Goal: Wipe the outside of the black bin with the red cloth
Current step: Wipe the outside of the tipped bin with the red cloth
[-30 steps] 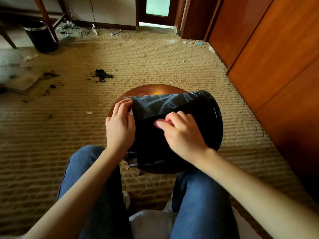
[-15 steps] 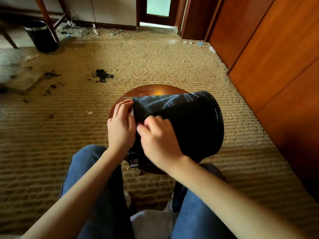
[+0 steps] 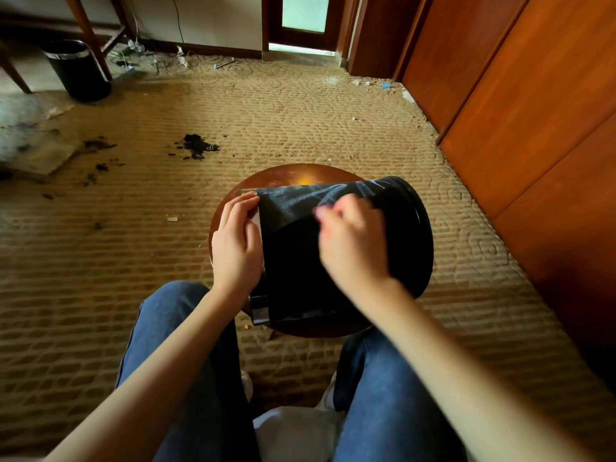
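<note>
The black bin (image 3: 403, 235) lies on its side on a round wooden stool (image 3: 300, 175), with its silver-rimmed open end to the left. My left hand (image 3: 236, 241) rests against that open end, fingers laid along the rim. My right hand (image 3: 353, 245) is on the upper side of the bin, its fingers curled round the red cloth (image 3: 319, 213). Only a small, blurred pinkish bit of cloth shows at the fingertips; the rest is hidden under the hand.
My knees in blue jeans (image 3: 383, 395) flank the stool. Wooden wardrobe panels (image 3: 533, 111) stand close on the right. A second black bin (image 3: 78, 71) stands far left by chair legs. Dark debris (image 3: 196, 145) lies on the patterned carpet ahead.
My right hand slid left along the bin toward my left hand, then back right and up with the cloth. The left hand and the bin stayed put.
</note>
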`<action>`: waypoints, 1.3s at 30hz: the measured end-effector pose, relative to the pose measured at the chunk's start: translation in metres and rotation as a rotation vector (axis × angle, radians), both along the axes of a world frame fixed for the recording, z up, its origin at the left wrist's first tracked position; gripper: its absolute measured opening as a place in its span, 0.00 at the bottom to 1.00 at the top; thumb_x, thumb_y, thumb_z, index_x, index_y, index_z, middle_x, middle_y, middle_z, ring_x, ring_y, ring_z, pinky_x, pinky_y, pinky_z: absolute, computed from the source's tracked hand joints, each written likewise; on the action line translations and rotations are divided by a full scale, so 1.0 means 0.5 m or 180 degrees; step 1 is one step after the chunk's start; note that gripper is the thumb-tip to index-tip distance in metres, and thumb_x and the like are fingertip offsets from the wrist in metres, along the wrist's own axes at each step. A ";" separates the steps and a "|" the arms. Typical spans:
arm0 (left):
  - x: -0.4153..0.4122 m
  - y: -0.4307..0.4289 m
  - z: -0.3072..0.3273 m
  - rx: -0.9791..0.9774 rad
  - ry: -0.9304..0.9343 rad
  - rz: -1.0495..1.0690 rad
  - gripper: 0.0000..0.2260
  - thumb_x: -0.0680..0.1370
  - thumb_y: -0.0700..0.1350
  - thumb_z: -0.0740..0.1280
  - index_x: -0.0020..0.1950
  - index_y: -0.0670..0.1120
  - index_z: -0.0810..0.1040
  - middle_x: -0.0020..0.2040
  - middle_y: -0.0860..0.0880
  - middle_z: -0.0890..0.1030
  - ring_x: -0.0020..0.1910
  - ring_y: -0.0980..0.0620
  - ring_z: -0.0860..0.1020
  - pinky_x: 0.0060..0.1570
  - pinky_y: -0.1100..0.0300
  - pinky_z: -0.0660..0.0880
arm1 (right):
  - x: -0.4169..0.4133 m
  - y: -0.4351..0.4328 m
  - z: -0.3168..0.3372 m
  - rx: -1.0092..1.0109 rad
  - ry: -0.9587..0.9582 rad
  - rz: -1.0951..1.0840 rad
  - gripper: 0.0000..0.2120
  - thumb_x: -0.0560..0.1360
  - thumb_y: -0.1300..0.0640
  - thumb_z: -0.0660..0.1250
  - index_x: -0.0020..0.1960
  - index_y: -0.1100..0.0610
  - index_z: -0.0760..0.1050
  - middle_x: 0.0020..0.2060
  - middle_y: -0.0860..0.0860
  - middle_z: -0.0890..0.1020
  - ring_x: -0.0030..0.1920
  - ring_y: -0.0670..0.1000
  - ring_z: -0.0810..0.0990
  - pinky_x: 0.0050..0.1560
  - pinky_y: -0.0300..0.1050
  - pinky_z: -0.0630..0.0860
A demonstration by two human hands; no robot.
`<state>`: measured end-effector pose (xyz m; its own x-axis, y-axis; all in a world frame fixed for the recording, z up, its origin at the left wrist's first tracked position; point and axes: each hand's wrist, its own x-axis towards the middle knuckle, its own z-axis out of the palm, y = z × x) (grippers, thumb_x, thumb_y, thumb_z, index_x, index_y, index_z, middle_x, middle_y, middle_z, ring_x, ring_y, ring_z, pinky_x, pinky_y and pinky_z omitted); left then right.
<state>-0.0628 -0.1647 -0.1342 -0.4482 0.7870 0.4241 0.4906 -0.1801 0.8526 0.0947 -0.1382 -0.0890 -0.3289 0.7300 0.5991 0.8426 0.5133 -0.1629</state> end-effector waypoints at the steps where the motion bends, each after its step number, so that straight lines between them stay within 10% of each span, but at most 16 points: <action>1: -0.001 0.000 -0.001 0.0050 -0.0044 -0.0012 0.18 0.75 0.38 0.53 0.61 0.39 0.76 0.62 0.49 0.76 0.63 0.54 0.73 0.65 0.54 0.70 | -0.047 -0.033 -0.004 -0.0027 0.0032 0.0256 0.06 0.66 0.66 0.66 0.40 0.61 0.80 0.36 0.57 0.75 0.38 0.59 0.74 0.36 0.49 0.66; 9: -0.007 0.011 -0.016 0.0309 -0.0463 -0.0102 0.17 0.76 0.35 0.54 0.58 0.39 0.78 0.60 0.46 0.78 0.63 0.52 0.74 0.65 0.48 0.70 | 0.067 -0.041 -0.029 0.0195 -0.0222 0.0722 0.11 0.71 0.65 0.70 0.50 0.53 0.83 0.38 0.53 0.78 0.37 0.57 0.75 0.37 0.49 0.65; 16: -0.013 0.028 -0.010 0.0136 -0.0776 -0.0158 0.17 0.76 0.38 0.53 0.58 0.43 0.78 0.59 0.47 0.78 0.62 0.52 0.75 0.66 0.48 0.70 | 0.088 0.054 0.002 -0.0024 0.0358 -0.0368 0.09 0.71 0.61 0.65 0.47 0.56 0.83 0.39 0.56 0.78 0.39 0.62 0.76 0.38 0.53 0.73; 29: -0.027 0.044 -0.004 0.0174 -0.0717 -0.0257 0.16 0.76 0.36 0.53 0.55 0.44 0.78 0.56 0.46 0.79 0.58 0.54 0.76 0.63 0.53 0.72 | 0.017 -0.004 -0.083 0.1452 -0.1299 0.2490 0.10 0.78 0.60 0.63 0.56 0.56 0.81 0.50 0.53 0.83 0.50 0.54 0.74 0.48 0.50 0.69; 39: -0.028 0.031 -0.010 0.0186 -0.0616 -0.0321 0.17 0.75 0.36 0.53 0.58 0.42 0.78 0.59 0.46 0.78 0.62 0.52 0.75 0.64 0.48 0.71 | 0.124 0.099 -0.007 0.0527 -0.0527 0.0911 0.12 0.73 0.63 0.66 0.52 0.52 0.83 0.43 0.52 0.81 0.41 0.58 0.77 0.40 0.50 0.70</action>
